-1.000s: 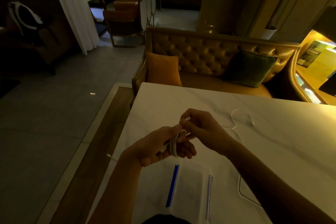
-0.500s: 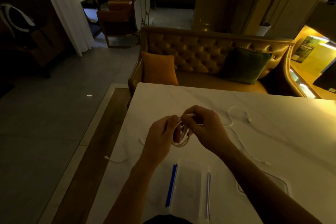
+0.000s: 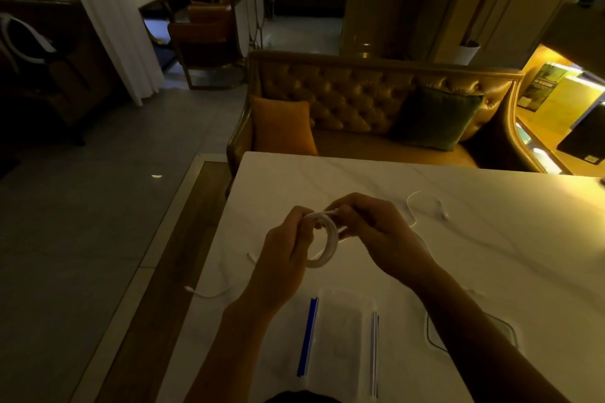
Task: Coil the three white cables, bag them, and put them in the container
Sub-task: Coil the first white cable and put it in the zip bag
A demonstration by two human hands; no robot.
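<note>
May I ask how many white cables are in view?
3. A coil is held by left hand and right hand; a loose cable lies on the table to their right; a trailing cable hangs over the table's left edge. Stretches are hidden behind the arms.

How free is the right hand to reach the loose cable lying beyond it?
Probably not yet: the right hand and left hand both hold the coiled cable. Nothing shows between it and the loose cable on the table, so letting go should suffice.
</note>
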